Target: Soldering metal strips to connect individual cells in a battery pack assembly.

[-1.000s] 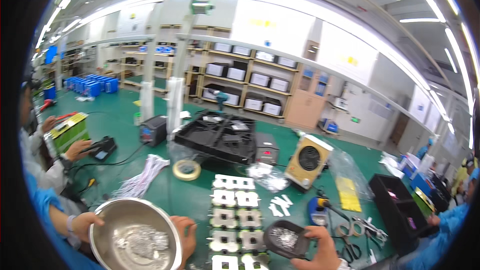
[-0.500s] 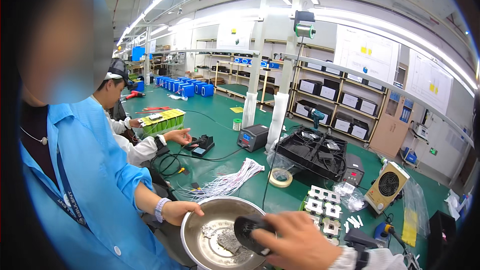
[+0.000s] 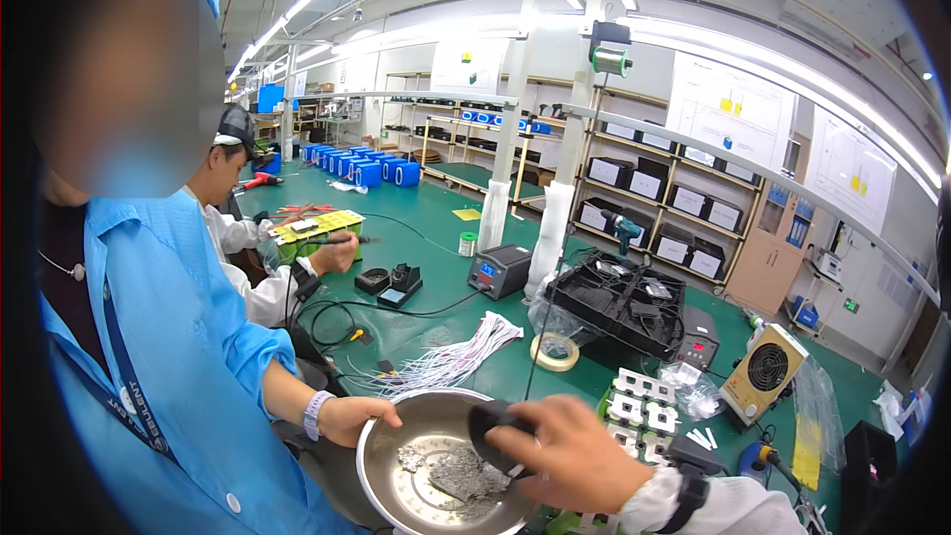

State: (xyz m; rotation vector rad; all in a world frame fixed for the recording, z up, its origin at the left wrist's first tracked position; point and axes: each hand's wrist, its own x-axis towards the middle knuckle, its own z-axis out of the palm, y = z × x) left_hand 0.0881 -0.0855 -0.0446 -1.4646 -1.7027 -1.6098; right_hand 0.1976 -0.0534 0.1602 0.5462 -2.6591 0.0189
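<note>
My right hand (image 3: 580, 451), in a white sleeve with a black wristband, comes in from the lower right. Its fingers are closed on a small dark rounded container (image 3: 495, 433), tipped over the right side of a steel bowl (image 3: 391, 490). Grey metallic crumbs (image 3: 464, 473) lie in a loose heap on the bowl's bottom beneath it. The bowl's left rim is gripped by the hand (image 3: 362, 420) of a person in a blue coat, who wears a pale watch strap. My left hand does not show.
Left of the bowl lies a bundle of white wires (image 3: 461, 355). A seated co-worker (image 3: 238, 238) works at a yellow-green battery pack (image 3: 337, 225). Beyond the bowl are a tape roll (image 3: 555, 352), white cell holders (image 3: 639, 411), a black tray (image 3: 619, 302) and a fan unit (image 3: 768, 374).
My right hand and the dark container shift slightly, and more grey crumbs show in the bowl. The seated co-worker's hand moves from the iron stand to the battery pack, now holding a soldering iron.
</note>
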